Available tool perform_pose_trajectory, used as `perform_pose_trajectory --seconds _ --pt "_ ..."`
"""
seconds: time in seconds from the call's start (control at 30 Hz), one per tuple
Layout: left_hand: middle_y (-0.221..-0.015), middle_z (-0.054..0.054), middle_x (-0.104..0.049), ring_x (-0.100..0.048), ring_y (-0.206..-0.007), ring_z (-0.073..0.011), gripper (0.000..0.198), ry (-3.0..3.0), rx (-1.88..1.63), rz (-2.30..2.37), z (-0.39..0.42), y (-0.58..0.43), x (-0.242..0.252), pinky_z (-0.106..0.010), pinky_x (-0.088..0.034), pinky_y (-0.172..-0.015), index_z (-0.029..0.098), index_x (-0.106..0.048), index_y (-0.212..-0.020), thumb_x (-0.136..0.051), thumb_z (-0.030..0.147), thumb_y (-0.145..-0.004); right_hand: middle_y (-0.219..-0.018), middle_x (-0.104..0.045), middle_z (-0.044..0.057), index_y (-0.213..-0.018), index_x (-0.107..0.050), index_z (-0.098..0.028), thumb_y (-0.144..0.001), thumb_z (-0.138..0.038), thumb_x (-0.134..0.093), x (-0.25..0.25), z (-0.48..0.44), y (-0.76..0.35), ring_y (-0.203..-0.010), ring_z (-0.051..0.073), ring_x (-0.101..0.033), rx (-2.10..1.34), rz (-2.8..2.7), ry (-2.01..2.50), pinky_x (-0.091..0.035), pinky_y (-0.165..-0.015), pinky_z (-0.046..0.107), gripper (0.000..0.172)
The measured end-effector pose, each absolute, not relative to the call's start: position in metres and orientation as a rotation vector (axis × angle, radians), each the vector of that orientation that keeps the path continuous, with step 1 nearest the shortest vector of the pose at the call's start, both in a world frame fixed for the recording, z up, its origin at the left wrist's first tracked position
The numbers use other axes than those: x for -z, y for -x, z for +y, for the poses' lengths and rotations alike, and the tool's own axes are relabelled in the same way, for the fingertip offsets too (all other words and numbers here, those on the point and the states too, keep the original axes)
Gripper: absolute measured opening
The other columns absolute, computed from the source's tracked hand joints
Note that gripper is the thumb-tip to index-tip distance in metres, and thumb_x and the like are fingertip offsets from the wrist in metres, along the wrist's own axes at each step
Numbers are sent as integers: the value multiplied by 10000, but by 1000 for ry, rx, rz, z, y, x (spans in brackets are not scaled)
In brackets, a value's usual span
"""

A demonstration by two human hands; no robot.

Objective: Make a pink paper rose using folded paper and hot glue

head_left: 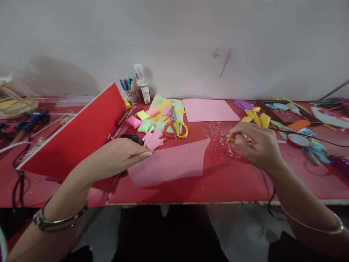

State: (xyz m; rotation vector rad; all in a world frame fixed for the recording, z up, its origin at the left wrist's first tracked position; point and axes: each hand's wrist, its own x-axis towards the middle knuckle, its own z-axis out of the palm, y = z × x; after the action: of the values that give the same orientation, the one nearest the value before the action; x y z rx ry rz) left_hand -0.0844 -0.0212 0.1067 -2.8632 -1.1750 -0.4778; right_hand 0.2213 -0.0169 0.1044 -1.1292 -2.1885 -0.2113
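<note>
My left hand [125, 154] pinches the upper left edge of a pink paper sheet [174, 165] between thumb and fingers. The sheet is tilted, its right end lifted above the red table. Over the table to the right, my right hand [255, 145] is closed. Something small and yellow shows at its fingertips, too blurred to name. Scissors [173, 129] with one red and one yellow handle lie beyond the sheet. Cut pink paper pieces [155, 139] rest near my left hand.
A red board [84, 134] leans at the left. A pen cup [131, 95] and bottle [143, 89] stand by the wall. Farther back lies a flat pink sheet [209, 110]. Yellow rolled pieces [256, 118] sit beyond my right hand, and small scraps [218, 136] are scattered beside it.
</note>
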Motion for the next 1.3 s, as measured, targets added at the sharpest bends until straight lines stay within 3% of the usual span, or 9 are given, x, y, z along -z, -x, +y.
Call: perform_pose_trajectory --seconds 0.13,0.27,0.4,0.6,0.73,0.9,1.07,1.2,1.3 --pt "-558 22 -566 -471 -489 -86 512 2986 268 -1079 -22 83 -113 -189 -341 -485 181 -565 -589 -216 389 -900 -810 -594 56 -858 -566 -166 -799 -275 -440 -117 -25 -189 -734 173 -517 274 -2494 1143 -377 -652 289 176" --pt "-650 13 -607 -523 -568 -103 469 3002 249 -1140 -23 85 -115 -213 -380 -544 206 -607 -704 -217 372 -903 -674 -574 12 -685 -567 -166 -849 -265 -404 -121 -24 -169 -626 125 -487 -5 -2825 1074 -333 -601 253 252" --pt "-821 -25 -649 -570 -739 -151 329 2811 403 -1123 -25 66 -111 -270 -405 -657 183 -603 -880 -291 289 -877 -665 -577 -3 -698 -563 -168 -871 -277 -361 -120 -25 -161 -564 96 -462 -154 -2784 1076 -265 -512 221 288" --pt "-485 35 -560 -525 -500 -115 277 2489 730 -907 -29 23 -100 -258 -394 -584 170 -528 -551 -366 134 -773 -514 -471 -32 -677 -548 -172 -860 -300 -372 -121 -25 -150 -447 76 -337 -85 -2751 1078 -173 -450 222 284" --pt "-407 67 -514 -442 -380 -83 249 2310 793 -774 -27 22 -94 -224 -342 -470 178 -517 -526 -421 113 -746 -523 -455 -43 -682 -537 -169 -868 -285 -367 -121 -21 -155 -469 67 -359 -266 -2714 968 -231 -480 205 277" --pt "-375 76 -495 -444 -392 -81 246 2204 832 -786 -23 43 -91 -201 -317 -445 195 -511 -485 -432 69 -681 -553 -470 -44 -663 -519 -165 -870 -288 -368 -124 -19 -175 -483 56 -398 -451 -2641 962 -285 -509 185 284" --pt "-349 51 -430 -399 -373 -95 319 2177 694 -889 -14 83 -87 -213 -279 -404 196 -456 -433 -433 128 -744 -550 -498 -25 -645 -518 -168 -866 -326 -357 -126 -17 -203 -481 73 -424 -412 -2592 1057 -304 -494 197 316" --pt "-397 56 -468 -447 -423 -102 266 2111 767 -1144 -15 92 -89 -209 -323 -439 201 -460 -500 -450 162 -763 -580 -562 -6 -678 -551 -176 -875 -354 -330 -125 -18 -206 -504 88 -476 -365 -2661 1077 -324 -518 213 345" --pt "-716 0 -645 -570 -641 -131 176 2349 874 -1008 -23 69 -97 -227 -418 -577 187 -558 -811 -396 255 -806 -655 -615 11 -745 -583 -187 -886 -366 -303 -125 -21 -194 -564 105 -524 -332 -2748 1001 -341 -551 225 361"
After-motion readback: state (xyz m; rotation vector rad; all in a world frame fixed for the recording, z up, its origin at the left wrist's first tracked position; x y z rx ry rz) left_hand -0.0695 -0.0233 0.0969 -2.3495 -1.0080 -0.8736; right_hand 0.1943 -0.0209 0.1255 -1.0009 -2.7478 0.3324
